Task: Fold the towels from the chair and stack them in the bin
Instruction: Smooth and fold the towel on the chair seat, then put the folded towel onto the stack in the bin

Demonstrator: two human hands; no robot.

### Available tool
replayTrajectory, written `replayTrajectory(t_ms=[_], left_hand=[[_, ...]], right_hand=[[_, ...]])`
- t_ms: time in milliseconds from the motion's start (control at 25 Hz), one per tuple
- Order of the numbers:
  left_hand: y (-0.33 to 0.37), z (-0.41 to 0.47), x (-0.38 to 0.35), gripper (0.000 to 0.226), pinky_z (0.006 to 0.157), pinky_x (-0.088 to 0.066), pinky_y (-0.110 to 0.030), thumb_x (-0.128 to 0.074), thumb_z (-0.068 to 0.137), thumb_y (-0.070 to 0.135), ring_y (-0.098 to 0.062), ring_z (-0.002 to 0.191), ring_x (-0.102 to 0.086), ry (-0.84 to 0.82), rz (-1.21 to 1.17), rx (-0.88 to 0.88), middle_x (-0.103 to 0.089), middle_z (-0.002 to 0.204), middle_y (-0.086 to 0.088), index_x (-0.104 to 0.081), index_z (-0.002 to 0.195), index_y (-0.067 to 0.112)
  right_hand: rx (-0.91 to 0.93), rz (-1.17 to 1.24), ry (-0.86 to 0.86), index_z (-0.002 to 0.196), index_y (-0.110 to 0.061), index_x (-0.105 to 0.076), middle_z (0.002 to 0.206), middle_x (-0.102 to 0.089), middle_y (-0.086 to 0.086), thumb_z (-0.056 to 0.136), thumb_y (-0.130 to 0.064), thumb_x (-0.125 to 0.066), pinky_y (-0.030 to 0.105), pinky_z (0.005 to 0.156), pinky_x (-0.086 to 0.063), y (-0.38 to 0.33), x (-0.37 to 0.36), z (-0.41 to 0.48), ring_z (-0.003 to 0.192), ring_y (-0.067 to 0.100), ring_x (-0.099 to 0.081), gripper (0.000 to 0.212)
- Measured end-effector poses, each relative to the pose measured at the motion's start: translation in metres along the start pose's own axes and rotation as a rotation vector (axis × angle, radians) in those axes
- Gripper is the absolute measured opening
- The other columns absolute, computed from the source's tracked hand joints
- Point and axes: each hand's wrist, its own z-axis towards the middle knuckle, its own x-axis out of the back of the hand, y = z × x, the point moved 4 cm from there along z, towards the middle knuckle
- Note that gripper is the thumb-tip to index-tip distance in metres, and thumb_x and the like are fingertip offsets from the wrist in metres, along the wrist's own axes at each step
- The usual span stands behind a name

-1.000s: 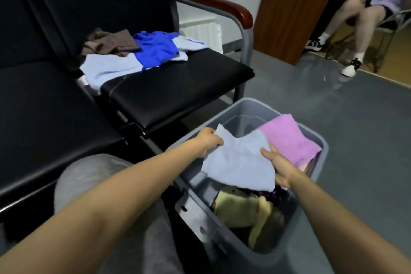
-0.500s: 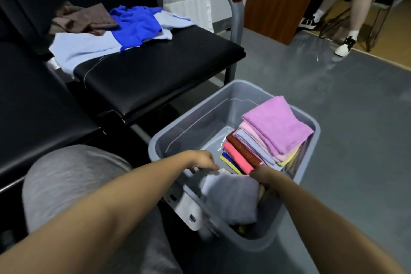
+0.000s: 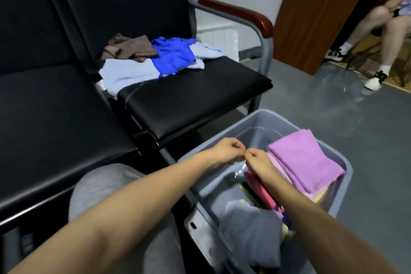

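Note:
A grey plastic bin (image 3: 262, 115) stands on the floor in front of me. Inside it, a stack of folded towels leans at the right with a purple towel (image 3: 304, 158) on top, and a pale grey-blue towel (image 3: 251, 233) lies at the near end. My left hand (image 3: 226, 151) and my right hand (image 3: 258, 162) hover over the bin's left rim, knuckles almost touching, fingers curled, with nothing visible in them. On the black chair seat (image 3: 189, 98) lie a brown towel (image 3: 131, 48), a bright blue towel (image 3: 173, 55) and a light blue towel (image 3: 129, 71), all unfolded.
The chair has a wooden armrest (image 3: 235, 12) on its right side. A second black seat (image 3: 51, 118) adjoins on the left. My grey-trousered knee (image 3: 100, 187) is beside the bin. A wooden cabinet (image 3: 315, 18) and a seated person's legs (image 3: 378, 29) are at the far right.
Both hands lowered the pale grey-blue towel into the bin's near end, let it go, and rose to meet above the left rim.

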Motion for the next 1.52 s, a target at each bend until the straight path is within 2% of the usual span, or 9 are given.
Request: replayTrajectory(t_ms=[200, 360, 520, 600, 840, 960, 1120, 1320, 1520], left_hand=[[0.069, -0.024, 0.106, 0.019, 0.053, -0.043, -0.016, -0.054, 0.091, 0.004, -0.009, 0.056, -0.052, 0.319, -0.116, -0.247, -0.056, 0.066, -0.001, -0.054, 0.078, 0.019], [0.065, -0.038, 0.215, 0.018, 0.084, -0.045, -0.03, -0.052, 0.089, 0.01, -0.023, 0.091, -0.06, 0.558, 0.49, -0.224, -0.065, 0.097, -0.01, -0.06, 0.104, 0.008], [0.026, -0.033, 0.306, 0.033, 0.095, -0.037, -0.031, -0.043, 0.094, 0.011, -0.03, 0.118, -0.051, 0.735, 0.71, 0.027, -0.054, 0.129, -0.02, -0.05, 0.123, -0.001], [-0.002, -0.025, 0.326, 0.039, 0.102, -0.033, -0.035, -0.039, 0.097, 0.015, -0.033, 0.127, -0.042, 0.773, 0.72, 0.173, -0.043, 0.139, -0.02, -0.039, 0.133, -0.001], [-0.007, -0.009, 0.314, 0.026, 0.07, -0.041, -0.038, -0.042, 0.09, 0.024, -0.033, 0.087, -0.057, 0.868, 0.948, -0.079, -0.061, 0.089, -0.014, -0.059, 0.087, 0.005], [-0.005, -0.012, 0.294, 0.025, 0.063, -0.046, -0.036, -0.042, 0.084, 0.027, -0.035, 0.067, -0.058, 0.739, 0.87, -0.245, -0.06, 0.071, -0.014, -0.051, 0.069, 0.01], [-0.002, -0.027, 0.272, 0.019, 0.067, -0.036, -0.035, -0.04, 0.1, 0.029, -0.035, 0.085, -0.058, 0.777, 0.623, -0.274, -0.065, 0.092, -0.015, -0.045, 0.092, 0.012], [-0.01, -0.035, 0.268, 0.048, 0.081, -0.047, -0.033, -0.051, 0.089, 0.052, -0.021, 0.099, -0.06, 0.767, 0.507, -0.157, -0.064, 0.108, -0.001, -0.048, 0.12, 0.016], [-0.009, -0.037, 0.27, 0.079, 0.103, -0.032, -0.034, -0.009, 0.079, 0.064, -0.021, 0.115, -0.049, 0.785, 0.653, -0.28, -0.06, 0.119, -0.002, -0.06, 0.117, 0.017]], right_hand=[[0.374, 0.063, 0.178, 0.048, -0.018, -0.046, 0.048, -0.044, -0.005, 0.094, -0.022, -0.05, 0.035, 0.057, -0.033, -0.127, -0.021, 0.032, 0.058, 0.014, -0.043, 0.046], [0.529, -0.231, -0.072, 0.054, -0.015, -0.049, 0.055, -0.05, -0.002, 0.095, -0.035, -0.047, 0.032, 0.06, -0.037, -0.23, -0.061, 0.063, 0.06, 0.016, -0.048, 0.046], [0.578, -0.494, -0.309, 0.105, -0.019, -0.059, 0.108, -0.062, 0.006, 0.091, -0.033, -0.05, 0.033, 0.088, -0.043, -0.269, -0.122, 0.1, 0.107, 0.026, -0.057, 0.021], [0.572, -0.649, -0.321, 0.138, -0.024, -0.039, 0.14, -0.044, 0.004, 0.093, -0.035, -0.047, 0.035, 0.105, -0.032, -0.254, -0.154, 0.105, 0.13, 0.025, -0.04, 0.047], [0.653, -0.611, -0.105, 0.151, -0.027, -0.014, 0.147, -0.036, 0.001, 0.095, -0.042, -0.041, 0.036, 0.112, -0.018, -0.246, -0.173, 0.11, 0.136, 0.02, -0.027, 0.064], [0.667, -0.607, -0.131, 0.151, -0.034, -0.002, 0.148, -0.034, 0.0, 0.093, -0.04, -0.045, 0.036, 0.109, -0.022, -0.242, -0.172, 0.105, 0.134, 0.021, -0.031, 0.072], [0.757, -0.674, -0.025, 0.137, -0.025, -0.04, 0.149, -0.03, -0.003, 0.087, -0.036, -0.053, 0.031, 0.108, -0.018, -0.242, -0.169, 0.098, 0.136, 0.015, -0.026, 0.053], [0.75, -0.621, 0.0, 0.091, -0.015, -0.064, 0.1, -0.067, -0.001, 0.074, -0.048, -0.025, 0.032, 0.089, -0.031, -0.243, -0.168, 0.089, 0.107, 0.022, -0.053, 0.054], [0.609, -0.454, 0.037, 0.086, -0.009, -0.062, 0.097, -0.068, 0.014, 0.093, -0.027, -0.043, 0.035, 0.075, -0.041, -0.242, -0.155, 0.08, 0.096, 0.036, -0.057, 0.027]])
